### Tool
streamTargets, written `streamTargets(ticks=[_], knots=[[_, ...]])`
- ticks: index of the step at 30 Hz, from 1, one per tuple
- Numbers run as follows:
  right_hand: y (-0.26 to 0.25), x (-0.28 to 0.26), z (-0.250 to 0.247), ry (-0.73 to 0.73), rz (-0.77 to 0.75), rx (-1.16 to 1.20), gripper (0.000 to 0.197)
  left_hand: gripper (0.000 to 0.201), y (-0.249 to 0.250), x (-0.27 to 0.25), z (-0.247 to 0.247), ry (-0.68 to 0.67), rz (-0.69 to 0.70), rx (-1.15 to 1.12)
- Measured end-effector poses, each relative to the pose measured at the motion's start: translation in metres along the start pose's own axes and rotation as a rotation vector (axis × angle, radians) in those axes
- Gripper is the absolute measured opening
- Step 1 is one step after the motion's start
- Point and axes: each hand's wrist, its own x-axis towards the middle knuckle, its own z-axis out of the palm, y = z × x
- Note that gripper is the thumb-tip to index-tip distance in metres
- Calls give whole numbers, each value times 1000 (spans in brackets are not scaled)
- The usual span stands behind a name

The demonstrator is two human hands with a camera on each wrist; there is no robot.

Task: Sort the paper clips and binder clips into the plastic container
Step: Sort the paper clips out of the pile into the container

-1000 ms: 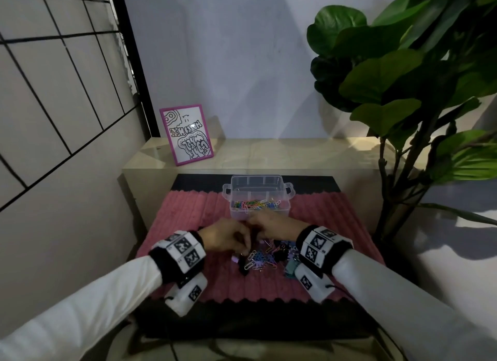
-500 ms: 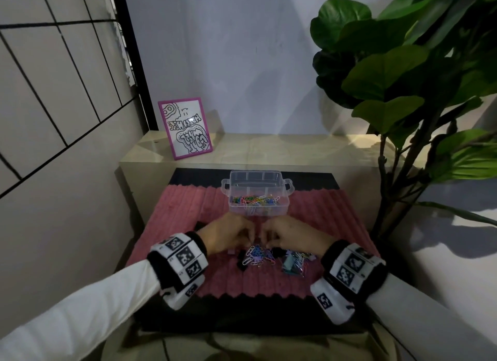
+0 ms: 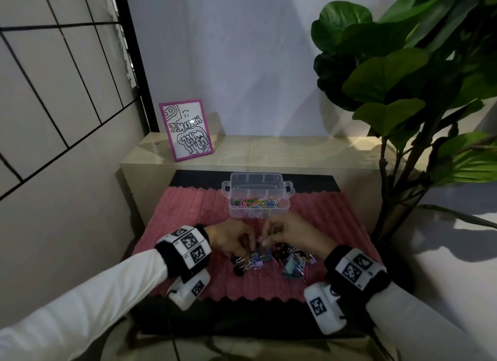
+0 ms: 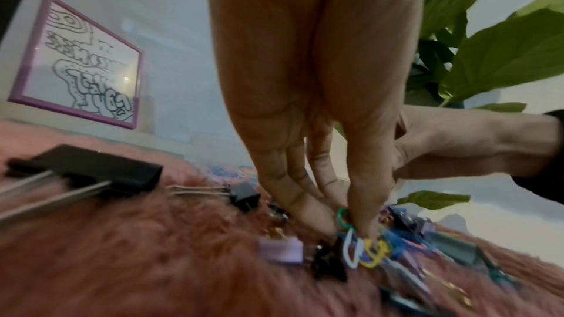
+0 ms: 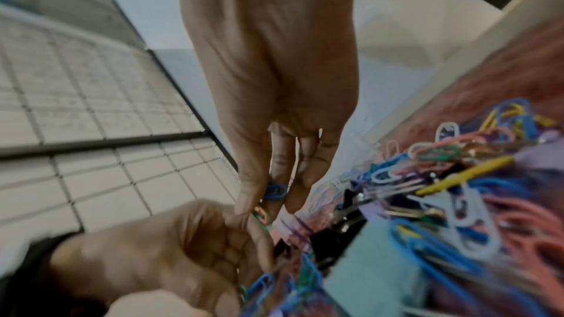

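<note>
A clear plastic container [image 3: 259, 196] stands at the far middle of the pink mat [image 3: 188, 215], with coloured paper clips [image 3: 255, 202] in its front compartment. A mixed pile of paper clips and binder clips [image 3: 274, 260] lies on the mat nearer me. Both hands meet over the pile's left end. My left hand [image 3: 232, 239] pinches a green paper clip [image 4: 345, 219] between thumb and fingers, with white and yellow clips hanging below it. My right hand [image 3: 289, 233] pinches a few paper clips [image 5: 274, 192] in its fingertips.
A large black binder clip [image 4: 91, 170] and a smaller one [image 4: 244, 195] lie left of the pile. A pink-framed picture [image 3: 187, 129] leans on the pale ledge behind. A leafy plant [image 3: 403, 78] stands at the right. Walls close in on the left.
Both hands came back from the container toward the pile. The right wrist swung out to the right, and the fingertips of both hands now pinch clips at the pile's left end.
</note>
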Motion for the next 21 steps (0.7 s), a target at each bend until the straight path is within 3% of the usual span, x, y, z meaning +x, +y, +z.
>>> streamTargets(ticks=[3,6,13,17,19,21], knots=[[-3,-1,-8,64,31,240,10,31,-8,-3,-6,14,-26,-67],[-2,-2,-11,79,85,438,5,24,-12,-8,-14,47,-16,-129],[-4,19,-23,67,85,545,7,13,-22,-14,-25,154,1,-467],[-18,58,-43,244,13,324,6,12,-22,-12,-48,321,3,-501],[-19,74,-46,279,3,51,10,10,-23,-10,-62,412,8,-509],[-19,80,-41,246,18,-367,23,13,-27,-5,-72,461,13,-497]])
